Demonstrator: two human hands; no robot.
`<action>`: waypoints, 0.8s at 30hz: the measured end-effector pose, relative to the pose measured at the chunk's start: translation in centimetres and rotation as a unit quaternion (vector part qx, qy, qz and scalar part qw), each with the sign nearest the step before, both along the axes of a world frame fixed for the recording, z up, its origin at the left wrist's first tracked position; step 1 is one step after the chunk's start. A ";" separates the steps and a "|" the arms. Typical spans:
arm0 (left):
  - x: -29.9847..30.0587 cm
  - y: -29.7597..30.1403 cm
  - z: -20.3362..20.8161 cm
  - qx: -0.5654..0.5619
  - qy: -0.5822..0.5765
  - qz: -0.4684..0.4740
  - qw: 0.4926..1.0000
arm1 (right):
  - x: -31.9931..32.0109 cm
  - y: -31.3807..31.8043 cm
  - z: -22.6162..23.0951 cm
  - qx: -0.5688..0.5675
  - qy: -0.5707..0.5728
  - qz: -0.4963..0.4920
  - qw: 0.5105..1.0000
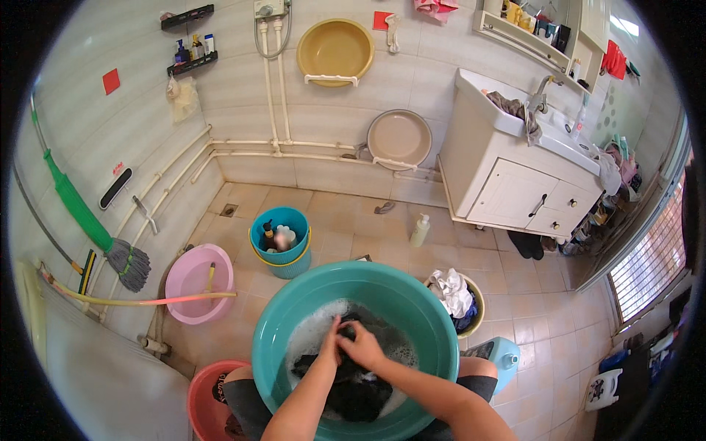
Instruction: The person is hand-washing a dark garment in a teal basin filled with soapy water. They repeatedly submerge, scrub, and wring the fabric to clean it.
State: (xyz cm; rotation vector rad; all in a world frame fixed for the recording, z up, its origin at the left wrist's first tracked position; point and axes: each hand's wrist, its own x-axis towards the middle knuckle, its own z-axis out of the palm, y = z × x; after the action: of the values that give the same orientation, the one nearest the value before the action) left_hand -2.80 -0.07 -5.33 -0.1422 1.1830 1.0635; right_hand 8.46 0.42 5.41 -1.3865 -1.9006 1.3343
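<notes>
In front of me stands a large green basin (pixel 273 323) with foamy water. A wet black cloth (pixel 357 397) lies bunched in it, partly under the water. My left hand (pixel 332 344) and my right hand (pixel 360 348) meet near the basin's middle. Their bent fingers press together on a fold of the black cloth, part of which shows just beyond the fingertips. The garment's exact kind is not clear.
A blue bucket (pixel 288 266) with bottles stands beyond the basin. Left are a pink basin (pixel 176 290), a hose (pixel 140 300) and a red basin (pixel 197 400). Right are a yellowish laundry tub (pixel 479 312), a light-blue jug (pixel 507 360) and a pump bottle (pixel 420 231).
</notes>
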 end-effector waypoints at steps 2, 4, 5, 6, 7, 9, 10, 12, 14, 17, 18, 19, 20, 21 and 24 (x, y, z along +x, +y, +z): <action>0.6 -0.4 2.0 0.131 -0.103 0.017 0.986 | -0.6 -2.4 1.9 0.118 0.028 0.037 0.992; 0.7 -0.6 1.3 0.174 -0.118 0.032 0.977 | -0.8 -3.4 1.9 0.140 -0.015 0.084 0.986; 0.9 -0.8 -0.2 0.166 -0.107 0.053 0.979 | -0.8 -3.6 2.2 0.198 -0.009 0.076 0.977; 1.1 -0.8 -1.2 0.138 -0.075 0.080 0.984 | -0.8 -2.9 1.7 0.240 -0.034 0.070 0.968; 1.5 -0.9 -1.0 0.107 -0.040 0.100 0.988 | -0.5 -2.0 1.1 0.243 -0.046 0.043 0.968; 4.1 -0.7 8.6 0.036 0.161 0.057 0.985 | 0.9 1.1 -0.4 0.192 -0.104 -0.045 0.975; 3.2 -0.4 4.2 0.086 0.244 0.036 0.965 | 0.5 2.2 -0.4 0.143 -0.138 -0.085 0.976; 3.1 -0.7 12.0 0.153 0.305 -0.119 0.932 | 3.2 4.7 -1.8 0.069 -0.137 -0.170 0.974; 1.3 -0.1 13.5 0.171 0.446 -0.185 0.859 | 4.8 6.2 -1.9 0.043 -0.087 -0.200 0.975; -1.6 -0.2 15.5 0.234 0.573 -0.103 0.779 | 5.6 7.6 -0.8 0.037 -0.051 -0.235 0.970; -2.5 -0.4 16.0 0.243 0.624 -0.049 0.741 | 5.6 7.6 -0.6 0.047 0.011 -0.229 0.972; -3.7 -0.7 15.7 0.219 0.667 -0.058 0.710 | 5.5 7.7 -0.7 0.059 0.072 -0.221 0.971; -4.5 -1.2 15.3 0.223 0.706 -0.062 0.670 | 5.5 7.8 -0.7 0.070 0.134 -0.213 0.965; -5.0 -1.8 15.0 0.241 0.719 -0.054 0.650 | 5.2 7.6 -0.4 0.113 0.125 -0.210 0.963; -4.7 -3.5 15.8 0.263 0.777 -0.072 0.567 | 6.1 6.8 1.6 0.120 -0.133 -0.094 0.979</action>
State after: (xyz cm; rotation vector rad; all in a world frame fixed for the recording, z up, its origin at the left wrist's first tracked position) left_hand -7.49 -3.56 10.50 1.7099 2.2197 1.2595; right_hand 14.51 7.19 6.97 -1.6332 -1.9622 0.8325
